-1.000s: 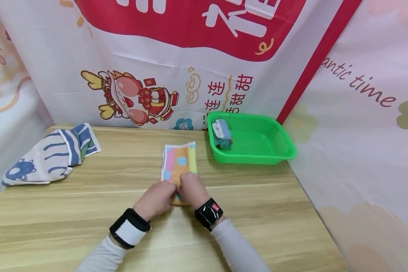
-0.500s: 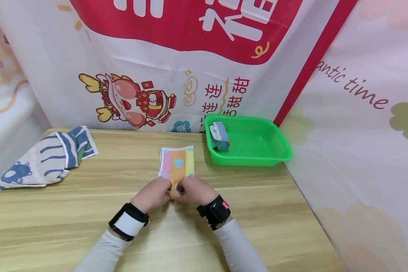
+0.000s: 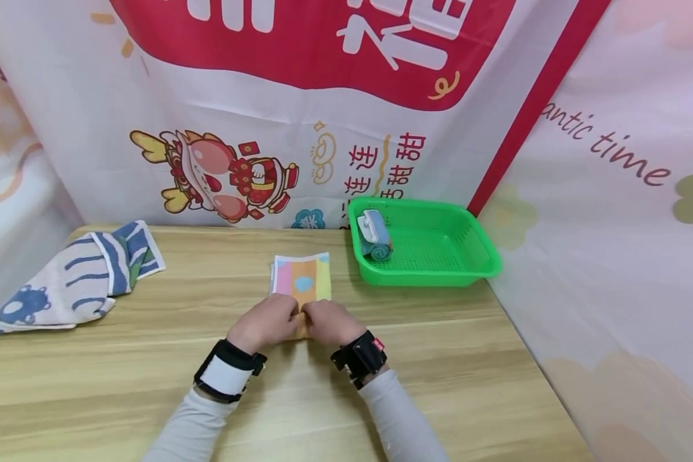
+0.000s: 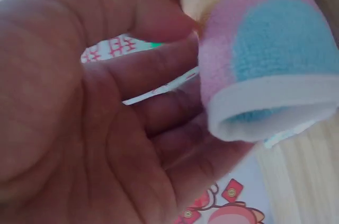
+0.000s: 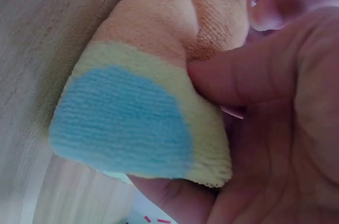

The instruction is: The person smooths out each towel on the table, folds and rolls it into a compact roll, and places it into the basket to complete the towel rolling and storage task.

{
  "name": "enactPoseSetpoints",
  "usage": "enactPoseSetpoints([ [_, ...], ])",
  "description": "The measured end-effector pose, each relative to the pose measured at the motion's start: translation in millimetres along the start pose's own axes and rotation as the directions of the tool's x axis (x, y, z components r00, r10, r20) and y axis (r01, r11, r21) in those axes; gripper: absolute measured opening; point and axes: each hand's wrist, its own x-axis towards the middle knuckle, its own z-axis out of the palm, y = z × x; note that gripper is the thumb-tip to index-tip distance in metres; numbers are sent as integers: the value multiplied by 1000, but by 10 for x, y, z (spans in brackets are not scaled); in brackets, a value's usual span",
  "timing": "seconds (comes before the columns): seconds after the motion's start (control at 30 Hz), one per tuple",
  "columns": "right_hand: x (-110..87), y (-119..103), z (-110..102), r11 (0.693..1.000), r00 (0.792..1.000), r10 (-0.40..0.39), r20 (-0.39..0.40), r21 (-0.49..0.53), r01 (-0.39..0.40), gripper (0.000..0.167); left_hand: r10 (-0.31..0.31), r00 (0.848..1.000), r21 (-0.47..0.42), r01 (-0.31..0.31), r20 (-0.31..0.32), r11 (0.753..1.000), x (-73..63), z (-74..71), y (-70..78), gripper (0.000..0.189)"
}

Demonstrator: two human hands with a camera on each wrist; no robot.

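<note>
Orange down the middle, pink and yellow at the sides: found the small towel folded on the wooden table, with the near end bent up between two hands. Pinched it on one side between thumb and fingers of the left hand, on the other between thumb and fingers of the right hand. Showed a loose loop with a gap at the left hem, and a dent beside the right thumb. Called, in judgement, for a tighter curl, equal pressure from both sides and a smoothed dent, to avoid a crooked twist. Had most sideways room to the left, with a broad stretch of wood before the striped towel. Had less towards the far right, near the green basket with a rolled towel inside. Ended, at the table's back edge, against the hanging cloth.
</note>
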Motion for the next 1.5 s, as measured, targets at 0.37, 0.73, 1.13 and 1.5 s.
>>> enactPoseSetpoints([
  [0.37,12,54,-103,997,999,-15,-40,78,18,21,85,996,77,-81,-39,994,80,37,-93,16],
  [0.73,-33,-108,-150,994,971,-54,-234,-107,29,17,35,998,16,-35,-53,999,208,58,-225,15],
  [1.13,159,107,70,993,964,-82,-252,-100,59,19,99,979,29,-96,-180,995,192,34,-204,10],
  [1.5,97,278,44,955,991,-99,-92,271,120,36,178,981,-63,-183,-79,981,140,70,-319,17],
])
